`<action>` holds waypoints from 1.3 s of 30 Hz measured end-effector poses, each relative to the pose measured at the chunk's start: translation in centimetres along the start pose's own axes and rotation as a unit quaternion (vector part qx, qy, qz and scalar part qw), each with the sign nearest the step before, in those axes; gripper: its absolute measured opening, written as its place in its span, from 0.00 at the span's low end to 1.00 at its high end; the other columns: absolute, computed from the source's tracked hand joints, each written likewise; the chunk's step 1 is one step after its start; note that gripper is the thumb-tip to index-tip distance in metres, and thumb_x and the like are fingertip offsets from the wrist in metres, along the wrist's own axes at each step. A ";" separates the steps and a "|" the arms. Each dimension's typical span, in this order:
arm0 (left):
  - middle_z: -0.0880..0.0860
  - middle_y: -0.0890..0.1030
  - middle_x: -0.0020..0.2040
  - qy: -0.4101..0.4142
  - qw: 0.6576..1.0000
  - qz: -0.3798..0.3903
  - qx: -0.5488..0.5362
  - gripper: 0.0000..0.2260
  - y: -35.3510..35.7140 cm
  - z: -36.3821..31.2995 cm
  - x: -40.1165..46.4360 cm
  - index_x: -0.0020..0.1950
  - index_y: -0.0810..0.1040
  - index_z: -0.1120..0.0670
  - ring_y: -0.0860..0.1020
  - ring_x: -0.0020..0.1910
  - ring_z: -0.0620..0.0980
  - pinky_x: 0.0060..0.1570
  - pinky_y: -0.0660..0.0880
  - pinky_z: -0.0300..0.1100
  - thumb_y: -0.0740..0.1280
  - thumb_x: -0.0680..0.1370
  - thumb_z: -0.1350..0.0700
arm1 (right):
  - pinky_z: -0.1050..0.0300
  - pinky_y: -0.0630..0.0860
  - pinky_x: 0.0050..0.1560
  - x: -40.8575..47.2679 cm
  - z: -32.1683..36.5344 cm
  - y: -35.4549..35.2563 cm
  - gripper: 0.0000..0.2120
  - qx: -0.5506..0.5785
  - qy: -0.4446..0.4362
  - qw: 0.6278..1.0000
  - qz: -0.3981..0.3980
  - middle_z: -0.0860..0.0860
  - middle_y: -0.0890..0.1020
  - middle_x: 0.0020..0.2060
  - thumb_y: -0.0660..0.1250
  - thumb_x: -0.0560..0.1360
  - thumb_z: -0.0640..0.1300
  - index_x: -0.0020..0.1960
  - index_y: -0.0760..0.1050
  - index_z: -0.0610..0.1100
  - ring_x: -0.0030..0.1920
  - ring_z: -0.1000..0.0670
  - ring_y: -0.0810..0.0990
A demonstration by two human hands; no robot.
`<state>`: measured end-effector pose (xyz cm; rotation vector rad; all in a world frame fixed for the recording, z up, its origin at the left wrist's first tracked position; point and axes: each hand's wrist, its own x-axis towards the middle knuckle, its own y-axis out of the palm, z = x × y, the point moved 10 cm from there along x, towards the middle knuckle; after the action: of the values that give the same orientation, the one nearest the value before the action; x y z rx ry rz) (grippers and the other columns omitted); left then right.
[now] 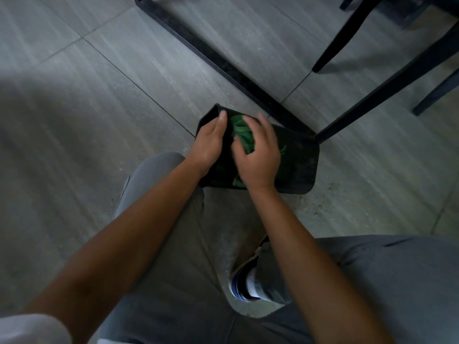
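wad of green material [242,134], cloth or leaves cannot be told, sits inside a black bin [300,165] that lies on the grey tile floor [111,100]. the right hand [258,155] curls fingers and thumb round the wad and grips it. the left hand [211,142] clasps the bin's left rim, thumb laid over the edge, its fingers hidden behind the wall. the bin's far right corner lies just beside the black table frame [223,63], where two bars meet at the floor, so room is tight there. a black chair leg [332,48] stands beyond the frame, well apart. open tile spreads to the left. a grey trouser knee [159,194] is near the bin's near edge, with a shoe [244,281] between the legs.
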<state>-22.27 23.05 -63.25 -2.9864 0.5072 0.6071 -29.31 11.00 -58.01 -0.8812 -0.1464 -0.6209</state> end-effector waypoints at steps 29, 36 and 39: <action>0.55 0.86 0.49 0.035 0.999 0.009 -0.002 0.24 0.7 -1.1 -0.9 0.52 0.83 0.55 0.85 0.50 0.54 0.57 0.81 0.55 0.55 0.86 0.41 | 0.51 0.75 0.65 0.2 -1.7 -1.2 0.22 0.080 0.064 0.994 -0.027 0.48 0.80 0.60 0.71 0.74 0.48 0.65 0.76 0.41 0.61 0.49 0.78; 0.54 0.85 0.54 0.042 0.999 0.001 0.021 0.16 0.6 -1.0 -1.7 0.60 0.81 0.55 0.84 0.53 0.50 0.61 0.80 0.53 0.58 0.86 0.47 | 0.43 0.77 0.65 1.3 -13.1 -5.5 0.27 0.006 0.261 0.959 -0.110 0.50 0.81 0.62 0.68 0.75 0.60 0.69 0.74 0.47 0.61 0.50 0.79; 0.53 0.85 0.55 0.053 0.998 0.001 0.027 0.14 0.2 -1.3 -1.7 0.58 0.81 0.52 0.84 0.54 0.49 0.61 0.80 0.51 0.58 0.87 0.47 | 0.45 0.75 0.69 -0.1 -14.8 -5.7 0.35 0.062 0.359 0.924 -0.114 0.50 0.78 0.68 0.68 0.73 0.58 0.77 0.68 0.47 0.67 0.50 0.78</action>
<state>-23.35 23.23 -61.40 -2.9794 0.5252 0.4296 -34.55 -2.90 -63.68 -0.4721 0.3783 -1.1053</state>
